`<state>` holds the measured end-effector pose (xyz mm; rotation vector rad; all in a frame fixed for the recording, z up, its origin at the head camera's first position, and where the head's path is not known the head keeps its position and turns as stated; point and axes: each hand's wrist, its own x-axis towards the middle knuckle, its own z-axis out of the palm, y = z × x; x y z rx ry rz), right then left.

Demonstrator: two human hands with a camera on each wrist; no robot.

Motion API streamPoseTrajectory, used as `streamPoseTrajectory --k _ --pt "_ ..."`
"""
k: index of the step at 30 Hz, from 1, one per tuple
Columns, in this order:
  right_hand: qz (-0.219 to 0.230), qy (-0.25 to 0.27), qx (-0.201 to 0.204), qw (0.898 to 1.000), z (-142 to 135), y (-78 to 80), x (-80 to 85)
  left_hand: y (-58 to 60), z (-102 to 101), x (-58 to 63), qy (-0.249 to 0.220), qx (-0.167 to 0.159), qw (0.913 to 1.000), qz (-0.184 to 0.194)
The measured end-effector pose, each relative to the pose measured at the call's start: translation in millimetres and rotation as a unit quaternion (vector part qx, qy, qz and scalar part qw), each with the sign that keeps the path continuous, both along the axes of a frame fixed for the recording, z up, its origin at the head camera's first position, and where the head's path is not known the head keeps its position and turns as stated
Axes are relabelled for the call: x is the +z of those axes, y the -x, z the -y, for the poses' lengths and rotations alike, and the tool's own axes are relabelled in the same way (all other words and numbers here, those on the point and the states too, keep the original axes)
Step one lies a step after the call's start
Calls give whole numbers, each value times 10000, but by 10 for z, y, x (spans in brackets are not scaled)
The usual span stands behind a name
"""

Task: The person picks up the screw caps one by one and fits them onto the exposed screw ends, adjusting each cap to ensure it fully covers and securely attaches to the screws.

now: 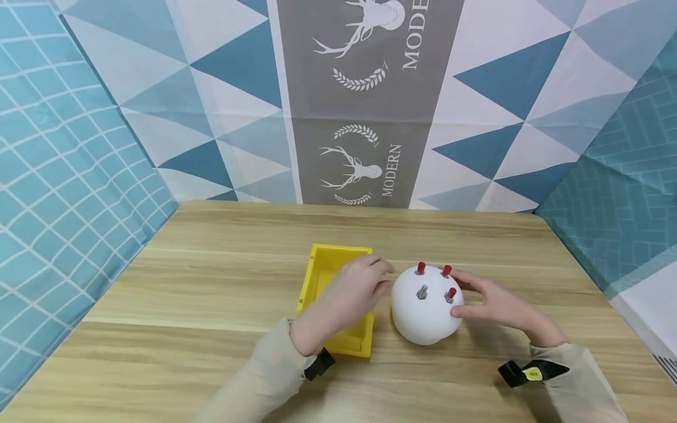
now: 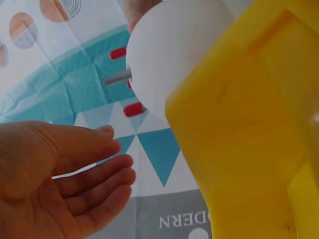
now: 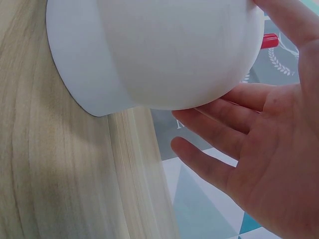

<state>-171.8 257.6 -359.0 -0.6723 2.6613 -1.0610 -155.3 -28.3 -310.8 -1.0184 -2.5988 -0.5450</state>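
Observation:
A white rounded dome (image 1: 423, 320) stands on the table, with several threaded studs on its upper side. Three studs wear a red cap (image 1: 446, 271); one stud (image 1: 422, 292) is bare metal. My right hand (image 1: 492, 301) holds the dome's right side, thumb toward the front and fingers behind. In the right wrist view, the fingertips (image 3: 189, 115) touch the curved white surface. Over the yellow bin (image 1: 346, 348), to the left of the dome, is my left hand (image 1: 355, 288). Its fingers are loosely bent with nothing visible in them, apart from the studs.
The wooden table (image 1: 185, 341) reaches back to a wall cloth (image 1: 349, 117) with a deer print. A blue tiled-pattern cloth (image 1: 63, 176) hangs at the left, and a teal one (image 1: 624, 176) at the right. The bin's floor is partly hidden by my left arm.

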Motion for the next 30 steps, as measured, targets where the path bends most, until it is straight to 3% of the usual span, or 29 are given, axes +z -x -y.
streamPoseTrajectory --k 3,17,30 --pt "37 9 -13 10000 -4 -2 -3 20 55 -8 110 166 9997 166" --pt "-1 -23 -25 10000 -1 2 7 92 209 -101 527 573 9966 273" --pt "10 -21 6 10000 -5 3 18 108 238 -249 1347 645 9862 716"
